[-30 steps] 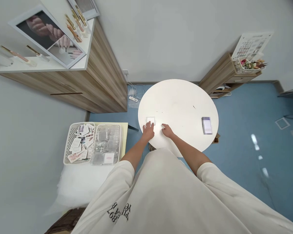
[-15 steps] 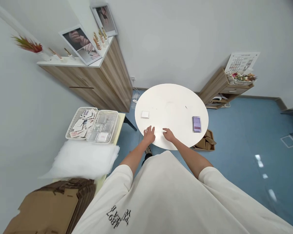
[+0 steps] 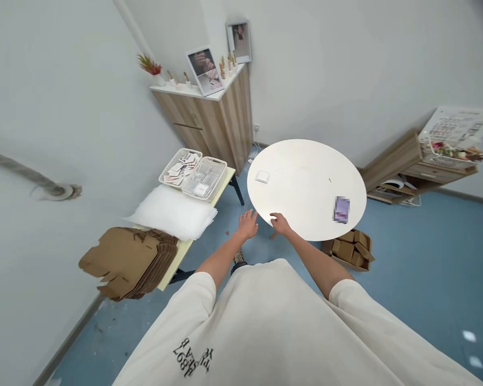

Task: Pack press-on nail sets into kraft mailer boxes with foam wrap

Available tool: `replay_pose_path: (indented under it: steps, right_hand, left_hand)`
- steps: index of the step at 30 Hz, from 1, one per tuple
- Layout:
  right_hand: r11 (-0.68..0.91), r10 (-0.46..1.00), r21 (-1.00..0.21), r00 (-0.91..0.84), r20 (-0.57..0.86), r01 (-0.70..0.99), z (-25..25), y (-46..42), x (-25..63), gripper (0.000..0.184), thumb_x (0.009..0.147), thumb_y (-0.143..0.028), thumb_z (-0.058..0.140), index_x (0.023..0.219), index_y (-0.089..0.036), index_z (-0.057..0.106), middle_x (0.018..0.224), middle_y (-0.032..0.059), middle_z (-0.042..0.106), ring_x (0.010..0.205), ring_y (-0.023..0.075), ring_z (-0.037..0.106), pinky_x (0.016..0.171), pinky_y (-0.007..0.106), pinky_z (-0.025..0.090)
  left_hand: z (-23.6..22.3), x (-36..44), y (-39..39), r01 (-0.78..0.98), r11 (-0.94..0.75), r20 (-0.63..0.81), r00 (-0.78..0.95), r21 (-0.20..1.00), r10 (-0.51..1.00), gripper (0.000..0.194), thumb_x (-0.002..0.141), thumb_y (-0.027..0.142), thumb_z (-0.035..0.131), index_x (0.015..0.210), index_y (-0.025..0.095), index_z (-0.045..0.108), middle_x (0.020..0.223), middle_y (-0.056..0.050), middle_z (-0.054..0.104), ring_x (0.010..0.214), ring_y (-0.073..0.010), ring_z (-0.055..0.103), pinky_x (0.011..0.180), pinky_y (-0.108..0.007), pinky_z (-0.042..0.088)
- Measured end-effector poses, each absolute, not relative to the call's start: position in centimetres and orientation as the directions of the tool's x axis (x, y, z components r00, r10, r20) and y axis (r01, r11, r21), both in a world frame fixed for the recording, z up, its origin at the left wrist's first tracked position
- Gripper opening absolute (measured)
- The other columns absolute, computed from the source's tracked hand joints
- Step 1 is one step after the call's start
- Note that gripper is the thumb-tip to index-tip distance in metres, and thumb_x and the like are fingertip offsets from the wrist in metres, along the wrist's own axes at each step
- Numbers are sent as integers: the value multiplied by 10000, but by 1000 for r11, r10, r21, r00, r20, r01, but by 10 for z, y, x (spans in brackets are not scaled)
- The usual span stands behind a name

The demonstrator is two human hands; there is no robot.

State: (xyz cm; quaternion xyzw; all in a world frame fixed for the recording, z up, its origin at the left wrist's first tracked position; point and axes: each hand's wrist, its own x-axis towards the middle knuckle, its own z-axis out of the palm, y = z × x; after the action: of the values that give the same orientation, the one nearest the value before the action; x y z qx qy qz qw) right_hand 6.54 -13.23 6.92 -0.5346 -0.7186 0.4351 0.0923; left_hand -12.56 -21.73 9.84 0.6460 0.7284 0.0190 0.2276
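Note:
My left hand (image 3: pixel 248 225) is open just off the near left edge of the round white table (image 3: pixel 306 182), its fingers spread and nothing in it. Over the table's front edge is my right hand (image 3: pixel 280 223), its fingers loosely bent with a gap between them; I see nothing held there. A small flat white packet (image 3: pixel 262 176) lies on the table's left side, nearest my left hand. To the right on the tabletop lies a purple item (image 3: pixel 341 209), blurred into blocks so its kind does not show.
At left, a side table (image 3: pixel 177 262) holds white baskets (image 3: pixel 204 178) of cards and clear boxes, white foam sheets (image 3: pixel 173 212) and stacked flat cardboard (image 3: pixel 129 257). A carton of cardboard pieces (image 3: pixel 352 249) stands under the table's right. Cabinets (image 3: pixel 209 120) line the back wall.
My view has turned left, so the table appears further right and more of the side table shows. My left hand has come off the tabletop; the right has slid to the table's edge.

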Motion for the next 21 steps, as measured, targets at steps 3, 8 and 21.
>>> replay_pose_path:
  steps: [3, 8, 21]
  right_hand:
    - [105, 829, -727, -464, -313, 678, 71, -135, 39, 420, 935, -202, 474, 1322, -181, 635, 1413, 119, 565, 1116, 202, 649, 1016, 318, 481]
    - [222, 783, -714, -557, -275, 664, 79, -136, -24, 390, 929, -201, 505, 1287, -191, 659, 1366, 113, 607, 1140, 217, 641, 1028, 330, 474]
    - [320, 717, -718, -653, -243, 618, 102, -113, -208, 384, 905, -164, 487, 1232, -181, 688, 1290, 123, 667, 1107, 233, 651, 1028, 360, 471]
  left_hand:
    - [106, -146, -233, 925, 211, -291, -117, 317, 950, 598, 977, 318, 432, 1556, 230, 308, 1654, -162, 239, 1518, -350, 236, 1192, -562, 223]
    - [119, -196, -255, 905, 282, -241, -211, 319, 947, 582, 964, 302, 449, 1532, 216, 357, 1636, -156, 280, 1492, -349, 283, 1183, -544, 238]
    - [130, -356, -233, 906, 292, -122, -267, 305, 956, 299, 981, 247, 458, 1235, 196, 608, 1279, -130, 594, 1221, -283, 542, 1032, -418, 405]
